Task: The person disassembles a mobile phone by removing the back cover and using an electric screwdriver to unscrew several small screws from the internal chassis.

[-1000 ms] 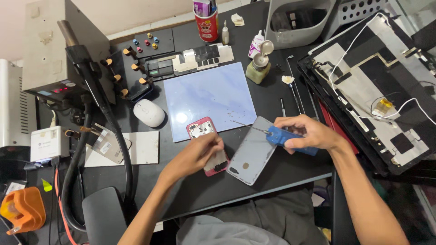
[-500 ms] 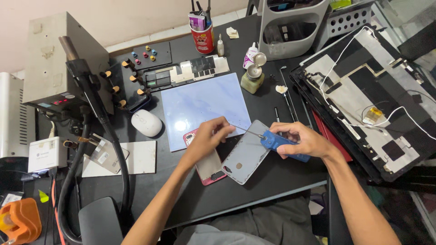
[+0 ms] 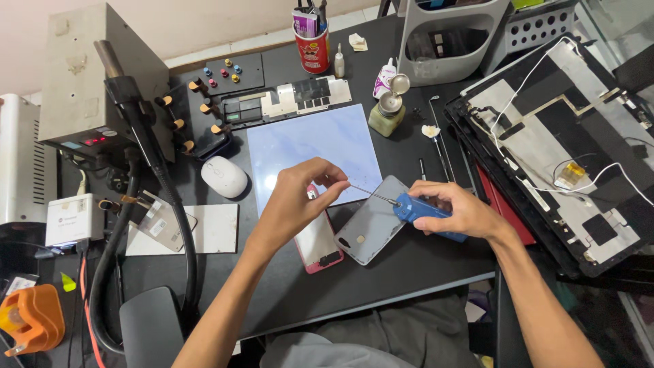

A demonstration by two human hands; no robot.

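The blue-handled precision screwdriver (image 3: pixel 428 212) is gripped in the closed right hand (image 3: pixel 458 212) while its thin shaft tip is pinched by the left hand (image 3: pixel 300 201), steadied above the grey phone back cover (image 3: pixel 371 225) beside the pink-edged phone (image 3: pixel 317 238).

Both forearms are reaching up from the lower edge. The left hand (image 3: pixel 300 197) is pinching with thumb and forefinger; the right hand (image 3: pixel 460 211) is curling closed in a grip.
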